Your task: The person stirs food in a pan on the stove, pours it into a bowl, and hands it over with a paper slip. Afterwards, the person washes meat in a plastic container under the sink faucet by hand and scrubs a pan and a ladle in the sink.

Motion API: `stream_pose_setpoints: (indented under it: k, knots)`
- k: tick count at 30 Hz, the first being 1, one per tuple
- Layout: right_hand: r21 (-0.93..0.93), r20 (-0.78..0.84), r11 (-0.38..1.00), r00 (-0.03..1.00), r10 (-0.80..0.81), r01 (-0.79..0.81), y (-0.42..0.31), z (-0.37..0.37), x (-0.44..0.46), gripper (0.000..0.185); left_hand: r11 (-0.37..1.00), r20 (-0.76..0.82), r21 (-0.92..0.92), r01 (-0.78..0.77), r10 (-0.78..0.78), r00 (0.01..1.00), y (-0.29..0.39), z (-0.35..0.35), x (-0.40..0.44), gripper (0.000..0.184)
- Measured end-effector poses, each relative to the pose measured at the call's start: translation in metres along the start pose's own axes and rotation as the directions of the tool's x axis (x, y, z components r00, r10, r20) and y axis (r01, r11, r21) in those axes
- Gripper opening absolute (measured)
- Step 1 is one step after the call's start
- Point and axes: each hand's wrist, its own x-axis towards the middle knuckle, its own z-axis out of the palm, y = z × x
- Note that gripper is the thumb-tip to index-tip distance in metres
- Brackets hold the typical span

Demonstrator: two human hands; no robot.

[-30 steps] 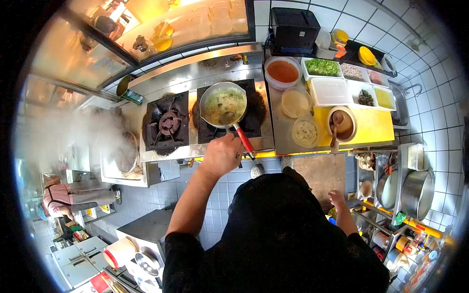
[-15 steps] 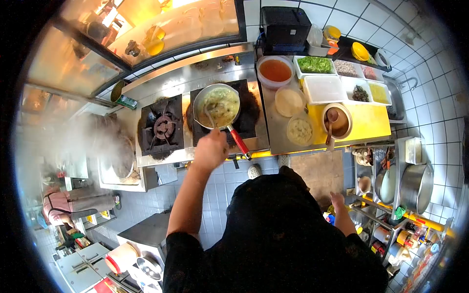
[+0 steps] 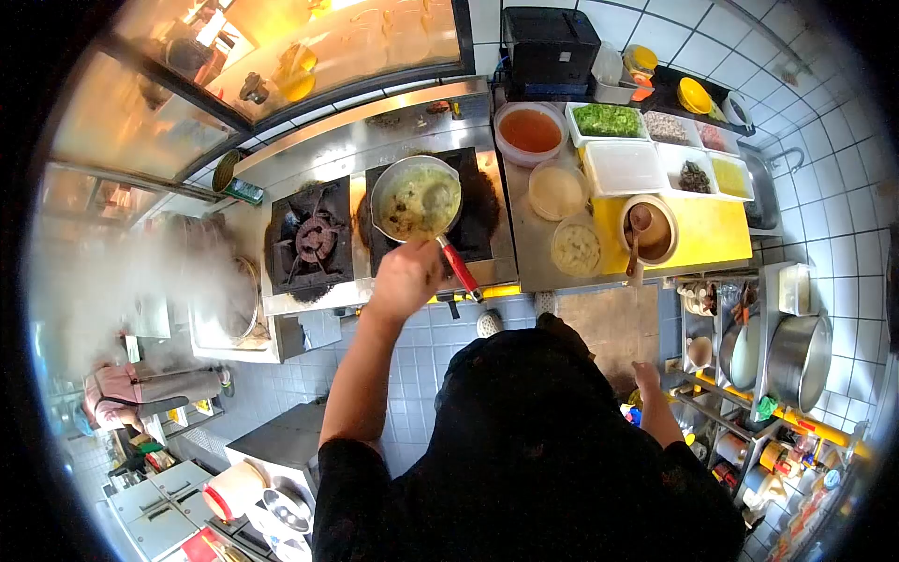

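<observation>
My left hand [image 3: 408, 278] is closed around the handle of a ladle, just in front of a saucepan [image 3: 376, 217] on the right burner. The ladle's round bowl [image 3: 437, 198] rests in the pan, among pale greenish, soupy food with darker bits. Beside my left hand, the pan's red handle [image 3: 459, 269] points toward me, and nobody grips it. My right hand [image 3: 648, 377] hangs low at my right side, near the shelf rack. It looks loosely open, with a finger or thumb stretched out and nothing visible in it.
A bare burner [image 3: 316, 238] lies left of the pan, with a steaming pot [image 3: 245, 300] farther left. To the right stand a tub of reddish liquid [image 3: 529, 132], a brown pot with a ladle [image 3: 672, 234] and white ingredient containers [image 3: 626, 169]. Another person [image 3: 117, 384] is far left.
My left hand has shifted the ladle in the pan: its bowl now shows on the right side of the food instead of the left. The pan and my right hand stay nearly in place.
</observation>
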Motion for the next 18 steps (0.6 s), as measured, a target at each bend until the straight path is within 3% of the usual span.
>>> stream_pose_setpoints:
  k: [2,3,4,8,11,13,15,17,18]
  knots:
    - [-0.145,-0.05,0.976,0.984,-0.169,0.161,0.017,0.017,0.018,0.042,0.993,0.063,0.103,0.063,-0.07,0.996,0.0,0.008,-0.009,0.013]
    - [-0.122,-0.068,0.982,0.986,-0.153,0.144,0.015,0.013,0.018,0.041,0.984,0.09,0.155,0.09,-0.105,0.99,0.006,0.006,-0.01,0.013]
    - [-0.101,-0.082,0.987,0.987,-0.137,0.129,0.013,0.011,0.016,0.041,0.988,0.101,0.152,0.008,-0.023,0.995,0.016,0.005,-0.014,0.013]
    - [0.109,-0.083,0.994,0.996,-0.011,0.02,-0.008,-0.016,-0.011,0.035,0.999,0.025,-0.01,-0.047,0.047,0.999,0.02,-0.008,0.0,0.005]
    - [0.027,-0.093,0.994,0.99,-0.107,0.11,0.005,-0.005,0.004,0.039,0.987,0.016,0.105,0.12,-0.123,0.992,-0.002,0.009,-0.008,0.006]
    - [0.17,-0.086,0.985,0.996,-0.024,0.038,0.009,-0.001,0.006,0.039,0.99,0.125,0.135,0.044,-0.062,0.99,0.018,0.002,-0.012,0.007]
    - [0.253,-0.086,0.967,0.996,0.031,-0.009,0.013,0.001,0.0,0.035,0.996,0.098,0.086,-0.021,0.013,0.995,0.029,-0.006,-0.01,0.007]
    - [0.07,-0.129,0.998,0.992,0.017,-0.008,0.019,-0.003,-0.006,0.027,0.993,0.026,0.019,-0.12,0.12,0.992,0.021,-0.008,-0.001,0.007]
    - [-0.197,-0.166,0.98,0.986,-0.033,0.0,0.021,-0.008,-0.009,0.024,0.999,-0.027,-0.039,-0.028,0.026,0.999,0.012,-0.004,0.001,0.007]
